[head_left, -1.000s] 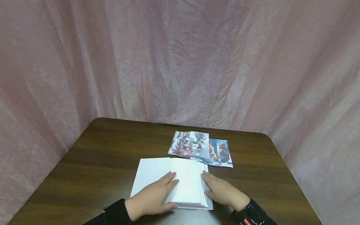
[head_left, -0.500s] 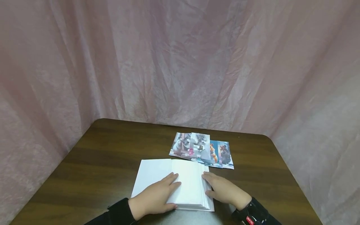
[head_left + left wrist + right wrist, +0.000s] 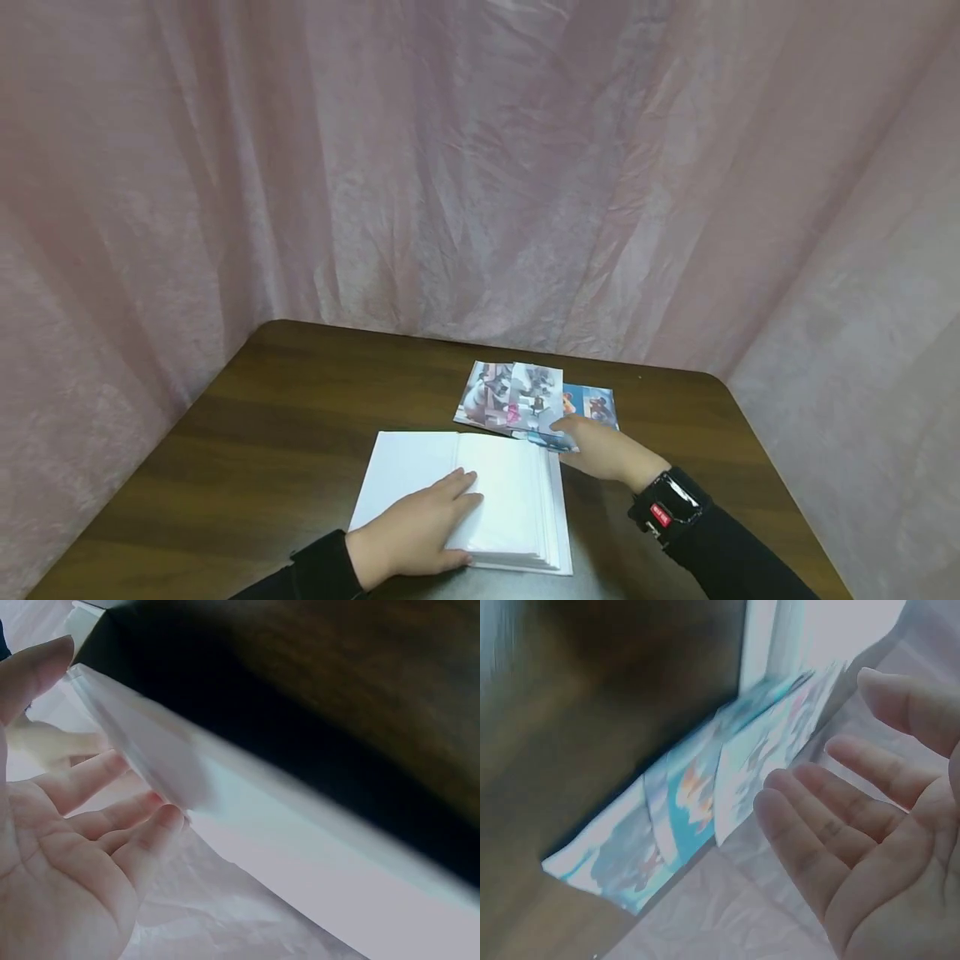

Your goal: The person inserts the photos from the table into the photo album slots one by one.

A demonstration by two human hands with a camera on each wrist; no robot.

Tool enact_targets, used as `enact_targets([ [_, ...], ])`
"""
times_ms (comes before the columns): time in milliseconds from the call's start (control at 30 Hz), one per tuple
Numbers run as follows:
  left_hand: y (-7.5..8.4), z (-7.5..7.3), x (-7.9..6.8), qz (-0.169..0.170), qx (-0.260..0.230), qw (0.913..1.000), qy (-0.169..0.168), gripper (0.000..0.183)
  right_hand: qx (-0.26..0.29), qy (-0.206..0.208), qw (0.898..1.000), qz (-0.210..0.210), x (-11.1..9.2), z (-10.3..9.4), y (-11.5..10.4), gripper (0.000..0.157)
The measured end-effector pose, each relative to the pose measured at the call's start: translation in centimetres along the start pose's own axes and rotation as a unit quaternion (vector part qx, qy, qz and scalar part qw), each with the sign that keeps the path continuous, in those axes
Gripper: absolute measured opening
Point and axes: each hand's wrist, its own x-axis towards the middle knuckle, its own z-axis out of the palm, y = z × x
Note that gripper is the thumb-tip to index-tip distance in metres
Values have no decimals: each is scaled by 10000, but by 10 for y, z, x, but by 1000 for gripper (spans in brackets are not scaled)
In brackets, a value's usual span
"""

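An album-like book with blank white pages (image 3: 504, 483) lies spread on the table. Across its pages rests my left hand (image 3: 416, 529), its fingers extended; the left wrist view shows the fingertips (image 3: 169, 817) at the book's pages. My right hand (image 3: 609, 454) is over the near right part of several overlapping picture cards (image 3: 536, 396) beyond the book. In the right wrist view its fingers are loosely bent with nothing between them. Animal pictures cover the cards, one with an orange animal on blue (image 3: 694, 796). The right hand hides part of them in the head view.
The brown wooden table (image 3: 315, 375) has rounded far corners. Pink curtain cloth (image 3: 450, 183) hangs behind it and along both sides. The lower right cards partly meet the book's far right corner.
My right hand has left the book's right edge and moved away from me to the picture cards. The left hand has stayed on the pages. The view has shifted slightly.
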Motion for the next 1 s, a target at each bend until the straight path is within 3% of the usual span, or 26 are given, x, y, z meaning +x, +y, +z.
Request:
enact_targets([
  [400, 4, -2, 0, 48, 265, 9996, -5, 67, 333, -436, 9979, 352, 53, -18, 32, 52],
  [633, 5, -4, 3, -70, 340, 9993, -99, 67, -298, -258, 9986, 356, 83, -20, 43, 57],
  [1000, 9, -5, 5, -193, 327, 9991, -185, 67, -430, -295, 9950, 854, 116, -13, 63, 76],
])
